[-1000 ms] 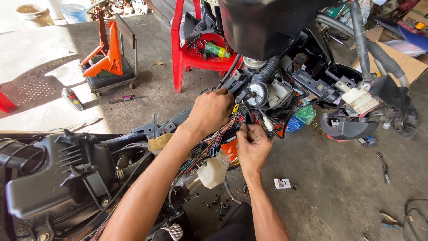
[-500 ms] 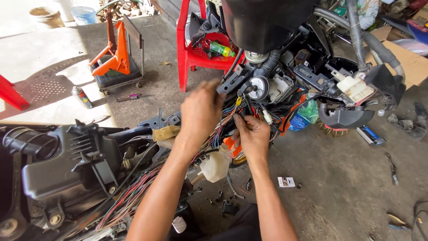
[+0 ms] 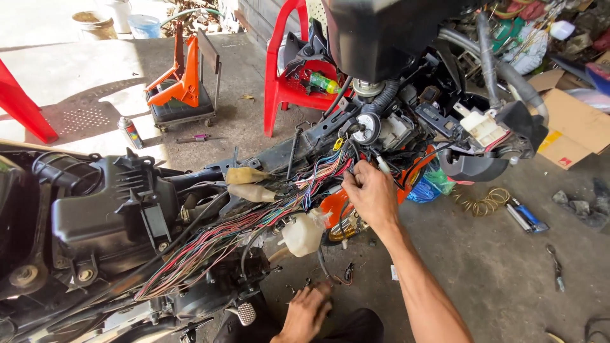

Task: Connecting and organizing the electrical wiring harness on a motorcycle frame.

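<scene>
Vehicle frame: a stripped motorcycle frame with black metal members (image 3: 279, 155) runs from lower left to upper right across the view, standing on the grey concrete floor (image 3: 508, 267).
Air box: a large black plastic housing (image 3: 101, 213) sits at the left end of the frame, with ribbed hoses above it.
Chair: a red plastic chair (image 3: 279, 89) stands behind the frame; a green and yellow bottle (image 3: 324, 82) lies on its seat.
Stand: an orange metal workshop stand on a wheeled black base (image 3: 181, 86) is well apart, upper left, with a small spray can (image 3: 130, 132) near it on the floor.
Wiring harness: a thick bundle of multicoloured wires, red, green, blue and white (image 3: 254, 219), runs along the frame from lower left up to the steering head.
Reservoir: a white translucent plastic tank (image 3: 302, 234) hangs just below the harness.
Box: a brown cardboard box (image 3: 572, 130) lies at the right edge.
Right hand: the right hand (image 3: 372, 194) is raised at the upper end of the harness, fingers curled and pinching wires beside a round silver-faced switch unit (image 3: 365, 129).
Left hand: the left hand (image 3: 308, 311) is low, at the bottom edge, near the frame's underside; fingers bent downward and loosely spread. Whether it holds anything, I cannot tell.
</scene>
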